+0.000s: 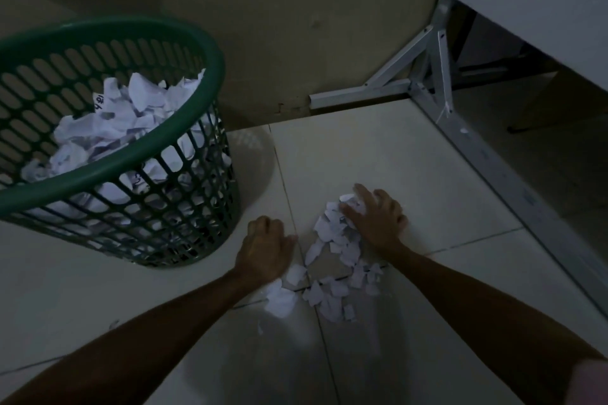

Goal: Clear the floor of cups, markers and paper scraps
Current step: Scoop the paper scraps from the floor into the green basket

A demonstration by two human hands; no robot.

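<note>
While dim light covers the tiled floor (411, 158), scraps (335, 273) of torn white paper strewn in a loose heap between the two hands, right at the crossing of the tile joints. Left hand (265, 250) knuckles-up on the floor at the heap's left edge, fingers curled under; whether any scrap sits inside that curl, cannot tell. One larger crumpled piece (279, 301) just below its wrist. Right hand (375, 220) at the heap's far end, fingers spread and bent down over the topmost scraps, touching them and gathering them under the palm; a real pinch not discernible. Both bare forearms reaching in from the bottom corners.

Green basket (138, 154) upright to the left of the hands, near but not touching them, slotted wall all round, filled high with crumpled white paper (131, 115), some showing through the slots. Grey metal frame (437, 76) with diagonal braces at upper right, under a pale desk (533, 3), its long foot bar running along the floor toward the right edge. Beige wall (296, 26) behind basket and frame.
</note>
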